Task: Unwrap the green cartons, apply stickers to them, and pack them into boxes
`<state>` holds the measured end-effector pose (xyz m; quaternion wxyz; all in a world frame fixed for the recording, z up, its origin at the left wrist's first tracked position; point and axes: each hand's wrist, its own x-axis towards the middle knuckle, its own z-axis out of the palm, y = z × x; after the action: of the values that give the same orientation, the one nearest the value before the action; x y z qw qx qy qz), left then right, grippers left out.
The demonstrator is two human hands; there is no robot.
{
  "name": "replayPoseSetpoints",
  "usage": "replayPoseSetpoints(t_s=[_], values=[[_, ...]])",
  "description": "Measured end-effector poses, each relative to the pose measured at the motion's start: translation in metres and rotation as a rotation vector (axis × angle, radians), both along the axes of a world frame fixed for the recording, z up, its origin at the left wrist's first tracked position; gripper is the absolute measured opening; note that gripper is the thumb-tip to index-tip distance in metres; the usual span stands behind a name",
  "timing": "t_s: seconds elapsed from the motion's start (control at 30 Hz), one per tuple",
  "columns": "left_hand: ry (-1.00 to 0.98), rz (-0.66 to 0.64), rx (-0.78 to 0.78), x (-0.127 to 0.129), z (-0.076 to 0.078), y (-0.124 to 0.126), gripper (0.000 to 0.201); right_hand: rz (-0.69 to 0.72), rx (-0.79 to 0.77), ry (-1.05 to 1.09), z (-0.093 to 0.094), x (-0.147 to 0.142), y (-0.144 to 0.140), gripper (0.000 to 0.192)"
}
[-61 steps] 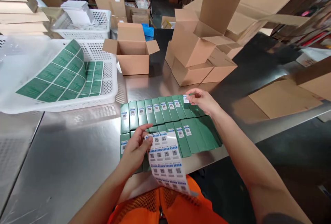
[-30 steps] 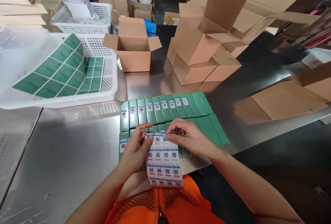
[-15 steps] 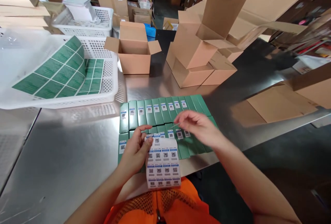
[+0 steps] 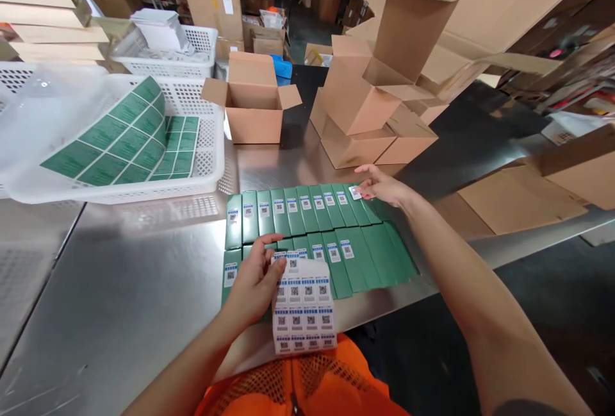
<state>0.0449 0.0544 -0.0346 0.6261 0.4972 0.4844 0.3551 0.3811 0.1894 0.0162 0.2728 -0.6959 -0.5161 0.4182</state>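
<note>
Two rows of green boxes sit on our steel table. Left hand pinches the sticker sheet at its top edge. Right hand fingertips press a sticker onto a back-row box. Next, probably: peel another, align on the next bare box.

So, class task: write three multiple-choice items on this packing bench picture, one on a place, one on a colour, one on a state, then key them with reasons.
1. Where is the right hand?
A. at the far row's right end
B. inside the white basket
C. on the floor

2. What colour are the flat boxes?
A. red
B. green
C. yellow

3. How is the small carton behind them?
A. taped shut
B. crushed flat
C. open, flaps up

Key: A, its fingers press a sticker there; B, both rows are green; C, its inside shows.
</note>
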Motion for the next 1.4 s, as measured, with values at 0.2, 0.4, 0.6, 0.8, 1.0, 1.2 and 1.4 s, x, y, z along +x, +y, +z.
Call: replayPoseSetpoints(t_s=[0.2, 0.4, 0.6, 0.8, 1.0, 1.2, 1.4], values=[[-0.011, 0.002, -0.018, 0.001, 0.003, -0.002, 0.043, -0.049, -0.059, -0.111, -0.004, -0.008, -0.002, 0.047], [0.021, -0.004, -0.006, 0.0, 0.003, 0.0, 0.043, -0.132, -0.042, -0.369, 0.001, -0.01, 0.012, 0.05], [0.012, -0.009, 0.013, 0.001, 0.004, -0.001, 0.041, -0.021, 0.107, -0.379, 0.011, -0.042, -0.033, 0.038], [0.018, -0.002, 0.032, 0.001, 0.005, -0.002, 0.038, 0.436, 0.042, 0.033, -0.008, -0.112, -0.115, 0.029], [0.012, -0.021, 0.018, 0.0, 0.005, -0.002, 0.041, 0.442, 0.277, -0.042, 0.002, -0.136, -0.133, 0.004], [0.085, -0.057, 0.03, -0.001, 0.008, -0.002, 0.043, 0.513, 0.435, 0.053, 0.003, -0.144, -0.146, 0.01], [0.114, -0.083, 0.025, -0.001, 0.007, -0.004, 0.042, 0.18, 0.407, 0.256, 0.009, -0.108, -0.147, 0.013]])
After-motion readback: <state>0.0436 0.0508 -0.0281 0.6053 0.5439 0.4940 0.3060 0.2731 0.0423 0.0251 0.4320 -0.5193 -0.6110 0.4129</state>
